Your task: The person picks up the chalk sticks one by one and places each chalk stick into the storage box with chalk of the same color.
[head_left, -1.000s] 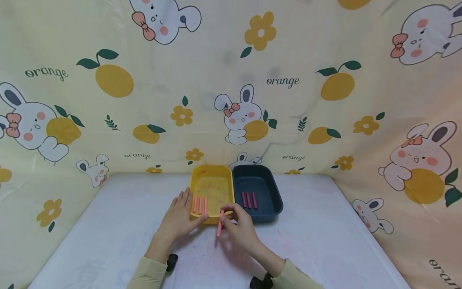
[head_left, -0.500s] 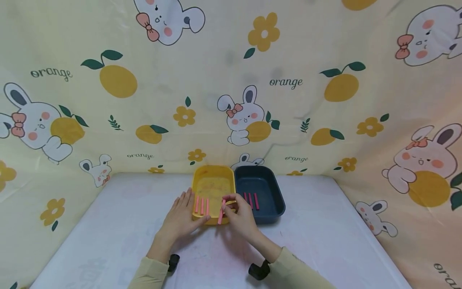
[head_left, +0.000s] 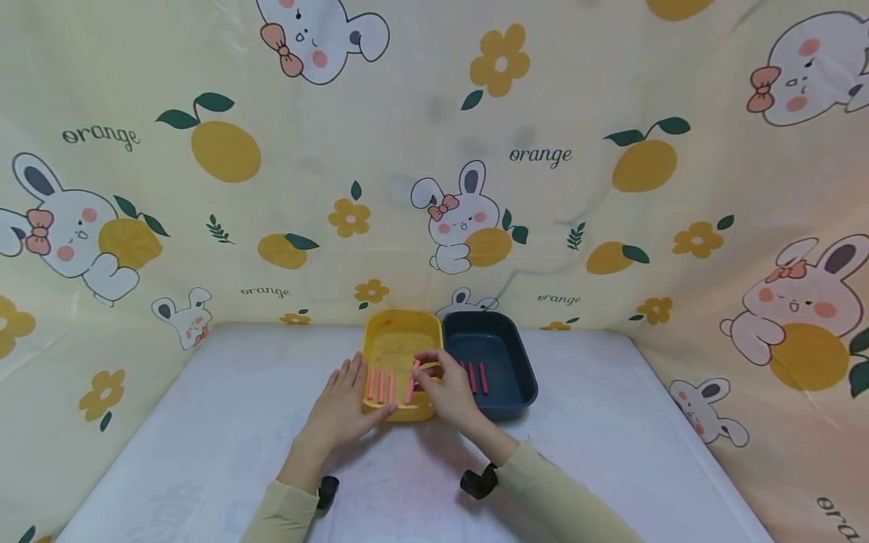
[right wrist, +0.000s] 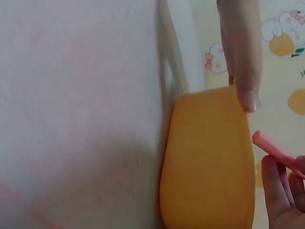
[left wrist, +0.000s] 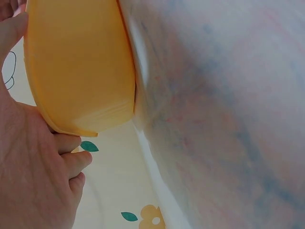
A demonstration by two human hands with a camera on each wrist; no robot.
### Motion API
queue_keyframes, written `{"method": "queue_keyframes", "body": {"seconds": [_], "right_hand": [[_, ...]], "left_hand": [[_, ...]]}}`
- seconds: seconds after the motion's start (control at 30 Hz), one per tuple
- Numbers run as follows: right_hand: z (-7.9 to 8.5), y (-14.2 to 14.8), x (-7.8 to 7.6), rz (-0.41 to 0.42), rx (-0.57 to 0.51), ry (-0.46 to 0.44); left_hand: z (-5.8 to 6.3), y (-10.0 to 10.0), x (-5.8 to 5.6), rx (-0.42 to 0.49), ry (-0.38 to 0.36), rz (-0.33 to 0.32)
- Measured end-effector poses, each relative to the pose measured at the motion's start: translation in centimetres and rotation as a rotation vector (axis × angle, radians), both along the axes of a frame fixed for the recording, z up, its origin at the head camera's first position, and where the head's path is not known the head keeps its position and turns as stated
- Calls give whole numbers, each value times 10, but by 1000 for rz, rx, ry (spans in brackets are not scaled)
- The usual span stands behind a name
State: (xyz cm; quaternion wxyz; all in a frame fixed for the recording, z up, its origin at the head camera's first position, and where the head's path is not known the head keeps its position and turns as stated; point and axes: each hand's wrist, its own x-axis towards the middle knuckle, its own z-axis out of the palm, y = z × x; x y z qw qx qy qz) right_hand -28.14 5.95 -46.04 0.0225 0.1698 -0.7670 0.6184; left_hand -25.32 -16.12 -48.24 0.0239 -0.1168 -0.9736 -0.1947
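A yellow tray (head_left: 402, 343) holds three light pink chalk sticks (head_left: 382, 387) in a row near its front left. My left hand (head_left: 333, 411) rests along the tray's left side with fingers extended, its thumb across the front rim. My right hand (head_left: 448, 392) pinches another pink chalk stick (right wrist: 274, 151) between thumb and fingers, over the front right of the yellow tray. In the right wrist view that stick is tilted, apart from the rim. Beside the yellow tray, a dark blue tray (head_left: 498, 343) holds darker pink sticks (head_left: 483, 378), partly hidden by my right hand.
The two trays stand side by side at the back of a table with a white cover (head_left: 611, 452). Behind it hangs a cloth (head_left: 380, 151) printed with rabbits and oranges. A black device (head_left: 479, 481) sits at my right wrist.
My right hand has carried the pink chalk stick forward, from in front of the yellow tray to above its inside. My left hand has stayed at the tray's rim.
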Motion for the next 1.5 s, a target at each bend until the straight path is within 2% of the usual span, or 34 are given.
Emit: {"method": "queue_keyframes", "body": {"seconds": [0.3, 0.63, 0.9, 1.2, 1.33, 1.5], "right_hand": [[-2, -4, -25, 74, 173, -51], [-1, -8, -51, 215, 390, -58], [-2, -8, -66, 307, 542, 9], [2, -9, -83, 349, 741, 90], [6, -9, -90, 366, 811, 107], [3, -9, -97, 372, 879, 141]], "left_hand": [[1, 0, 0, 10, 0, -6], [0, -2, -1, 2, 7, -5], [0, -2, 1, 7, 10, -6], [0, -1, 2, 15, 8, 1], [1, 0, 1, 15, -3, 4], [2, 0, 0, 22, -10, 2]]}}
